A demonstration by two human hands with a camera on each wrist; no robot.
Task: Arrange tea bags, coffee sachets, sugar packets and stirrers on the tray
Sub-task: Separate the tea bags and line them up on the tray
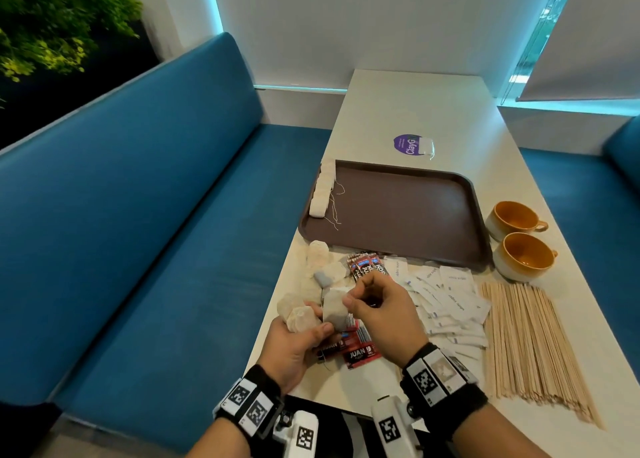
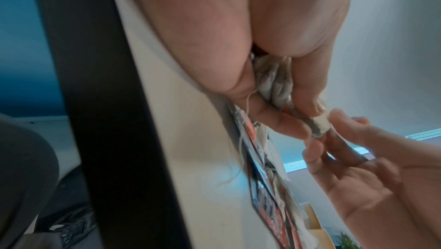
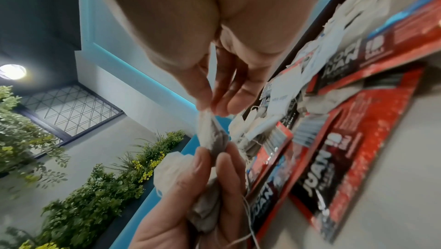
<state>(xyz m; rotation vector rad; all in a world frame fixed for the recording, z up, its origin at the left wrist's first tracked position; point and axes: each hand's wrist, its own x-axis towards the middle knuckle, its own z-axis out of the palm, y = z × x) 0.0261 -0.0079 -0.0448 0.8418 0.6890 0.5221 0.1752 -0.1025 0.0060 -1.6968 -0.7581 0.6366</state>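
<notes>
Beyond both hands, the brown tray (image 1: 398, 208) holds only a row of tea bags (image 1: 322, 191) along its left rim. The left hand (image 1: 294, 346) grips a bunch of tea bags (image 1: 301, 319); the right hand (image 1: 381, 312) pinches the top of one tea bag (image 1: 334, 310) in that bunch. Coffee sachets (image 1: 360, 352) lie on the bench (image 1: 415, 111) under the hands; sugar packets (image 1: 446, 301) and stirrers (image 1: 530, 340) lie to their right, beside two empty cups (image 1: 519, 236).

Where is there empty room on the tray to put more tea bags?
Most of the brown tray is bare, right of the tea bag row on its left edge. The table strip nearer the hands is crowded with coffee sachets, sugar packets and stirrers.
</notes>
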